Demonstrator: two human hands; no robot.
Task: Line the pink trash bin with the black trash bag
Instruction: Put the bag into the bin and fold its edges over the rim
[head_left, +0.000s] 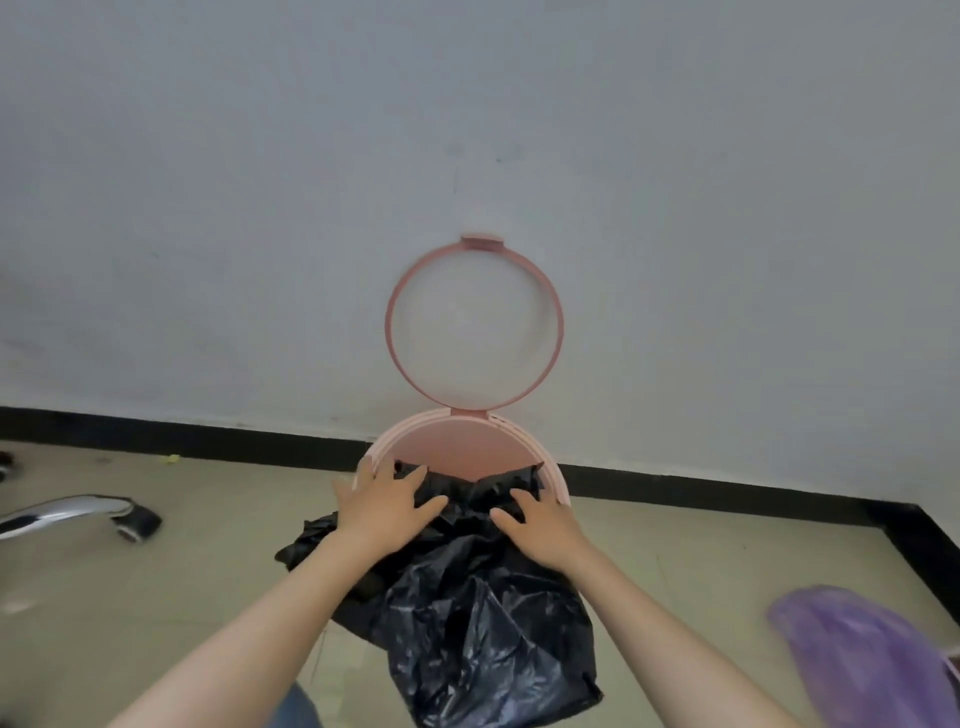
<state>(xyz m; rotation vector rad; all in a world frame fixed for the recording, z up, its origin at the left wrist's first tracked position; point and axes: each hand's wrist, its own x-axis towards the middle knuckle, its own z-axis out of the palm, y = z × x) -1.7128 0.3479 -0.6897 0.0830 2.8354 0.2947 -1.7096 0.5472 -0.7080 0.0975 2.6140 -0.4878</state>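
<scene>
The pink trash bin stands on the floor against the wall, its pink ring lid flipped up against the wall. The black trash bag lies crumpled over the bin's near rim and hangs down the front toward me. My left hand rests on the bag at the bin's left rim, fingers spread. My right hand presses on the bag at the right side, fingers spread. The far inside of the bin shows bare pink. The bin's front wall is hidden by the bag.
A grey wall with a black baseboard runs behind the bin. A chrome chair leg with a caster lies at the left on the tiled floor. A purple plastic bag sits at the lower right.
</scene>
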